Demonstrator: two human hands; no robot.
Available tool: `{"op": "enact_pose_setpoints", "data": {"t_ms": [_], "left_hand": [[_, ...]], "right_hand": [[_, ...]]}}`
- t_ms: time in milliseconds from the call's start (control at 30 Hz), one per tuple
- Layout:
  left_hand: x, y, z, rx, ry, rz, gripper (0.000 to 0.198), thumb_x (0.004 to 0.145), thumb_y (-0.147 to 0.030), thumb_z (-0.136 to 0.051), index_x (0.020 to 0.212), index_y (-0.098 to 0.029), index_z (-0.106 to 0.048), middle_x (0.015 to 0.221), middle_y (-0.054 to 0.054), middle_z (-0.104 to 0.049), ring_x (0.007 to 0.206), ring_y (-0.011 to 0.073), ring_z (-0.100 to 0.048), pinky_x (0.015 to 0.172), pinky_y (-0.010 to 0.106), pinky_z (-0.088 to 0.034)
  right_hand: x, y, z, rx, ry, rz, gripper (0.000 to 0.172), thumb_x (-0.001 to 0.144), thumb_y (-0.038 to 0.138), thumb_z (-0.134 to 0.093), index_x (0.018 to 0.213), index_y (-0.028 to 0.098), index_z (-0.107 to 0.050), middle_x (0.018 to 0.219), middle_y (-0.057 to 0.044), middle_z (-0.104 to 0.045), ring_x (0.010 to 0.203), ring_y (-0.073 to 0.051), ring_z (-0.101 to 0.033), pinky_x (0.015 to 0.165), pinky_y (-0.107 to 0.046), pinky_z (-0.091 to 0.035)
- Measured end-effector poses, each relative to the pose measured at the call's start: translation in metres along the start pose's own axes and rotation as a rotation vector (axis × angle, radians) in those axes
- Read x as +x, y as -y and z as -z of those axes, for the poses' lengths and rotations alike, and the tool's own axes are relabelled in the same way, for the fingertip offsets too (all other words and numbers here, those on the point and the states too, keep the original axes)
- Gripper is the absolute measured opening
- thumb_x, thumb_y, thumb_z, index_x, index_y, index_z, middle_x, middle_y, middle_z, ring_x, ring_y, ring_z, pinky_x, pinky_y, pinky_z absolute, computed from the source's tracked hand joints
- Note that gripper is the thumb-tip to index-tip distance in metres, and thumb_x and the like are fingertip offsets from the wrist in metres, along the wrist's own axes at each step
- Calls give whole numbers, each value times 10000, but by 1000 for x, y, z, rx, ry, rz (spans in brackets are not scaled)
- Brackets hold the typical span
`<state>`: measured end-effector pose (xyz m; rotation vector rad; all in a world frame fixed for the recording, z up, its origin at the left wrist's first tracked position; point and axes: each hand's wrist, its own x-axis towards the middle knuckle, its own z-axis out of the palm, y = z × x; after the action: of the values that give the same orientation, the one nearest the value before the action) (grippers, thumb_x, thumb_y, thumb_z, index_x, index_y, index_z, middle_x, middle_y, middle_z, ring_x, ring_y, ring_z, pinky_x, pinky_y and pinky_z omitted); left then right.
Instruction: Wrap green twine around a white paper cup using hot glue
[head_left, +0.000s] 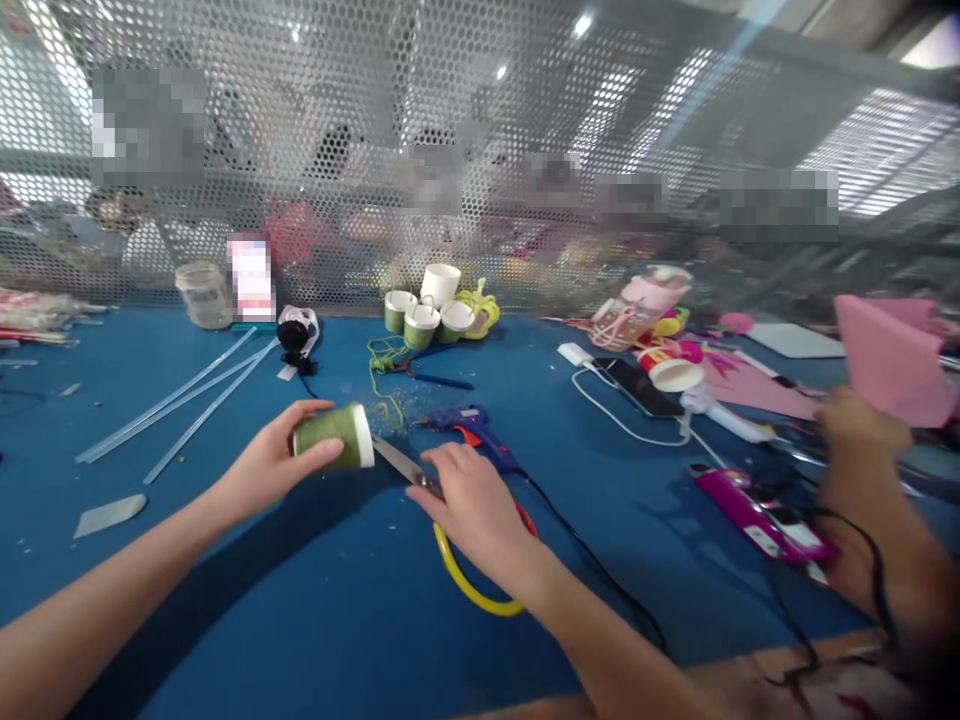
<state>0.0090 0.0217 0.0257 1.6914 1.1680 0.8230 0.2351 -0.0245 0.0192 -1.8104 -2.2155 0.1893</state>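
Observation:
My left hand (274,455) is closed round a cup wrapped in green yarn (330,440), which lies tilted on its side with its white rim toward the right. In my right hand (480,505) is a pair of scissors (401,460), its blades pointing at the cup's rim and its large yellow handle loop (480,598) below the palm. Whether the blade tips touch the rim I cannot tell. Just beyond my right hand lies a blue glue gun (480,430). Loose green yarn (386,365) trails over the table beside pliers with dark handles (439,380).
Small green-wrapped cups (421,325) stand at the back against a perforated metal screen (360,200). Clear glue sticks (210,400) lie at left, near a jar (204,295) and a phone (251,280). At right are a purple power strip (761,515), cables and another person's arm (862,500) near pink sheet (892,360).

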Motion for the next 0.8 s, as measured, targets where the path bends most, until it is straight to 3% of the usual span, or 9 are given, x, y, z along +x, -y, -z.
{"op": "enact_pose_setpoints", "data": {"t_ms": [133,300,500,600,667,733,800], "left_hand": [[14,-5,8,-116,-41,86,579,723,-537,-578,1125,-132,-478,957,82,-624,816,226,-610,708,341,-502],[28,-3,-1,-160,-27,71,587,714,-516,-591,1130,-119,-473,986,88,-610,855,228,-602,751,354,-493],[33,15,-13,-77,19,-10,533,715,-453,-615,1119,-134,-479,918,50,-573,780,201,-590,701,339,-495],[31,22,-14,-14,29,-50,517,708,-425,-634,1121,-147,-493,924,43,-559,765,190,-583,694,327,-491],[30,23,-15,4,37,-69,513,707,-414,-639,1125,-154,-494,937,46,-567,783,195,-583,713,334,-489],[29,23,-16,24,47,-87,501,712,-405,-637,1127,-163,-494,957,51,-577,808,207,-580,729,345,-485],[28,24,-18,37,66,-103,496,714,-404,-639,1130,-175,-494,969,55,-586,819,219,-579,732,351,-483]], "right_hand": [[-3,-3,-5,-254,115,77,73,785,213,-612,818,148,-610,853,-101,-609,824,-253,-564,666,-344,-377],[-15,-1,2,-183,207,226,65,782,158,-604,845,174,-612,890,-66,-614,810,-216,-545,675,-325,-357],[-16,2,14,-120,403,330,89,722,165,-650,802,183,-616,870,-49,-632,799,-210,-555,687,-319,-376],[-5,7,34,61,420,284,49,742,185,-629,791,185,-624,793,-36,-632,747,-181,-574,663,-287,-403],[3,17,53,278,335,225,80,801,202,-559,805,197,-639,745,-21,-625,700,-150,-580,643,-256,-424],[7,31,67,434,246,308,132,819,209,-527,828,225,-658,781,-18,-647,731,-149,-590,694,-260,-440],[7,40,64,575,334,451,203,853,237,-479,917,273,-668,842,-4,-672,792,-147,-605,735,-262,-450]]}}
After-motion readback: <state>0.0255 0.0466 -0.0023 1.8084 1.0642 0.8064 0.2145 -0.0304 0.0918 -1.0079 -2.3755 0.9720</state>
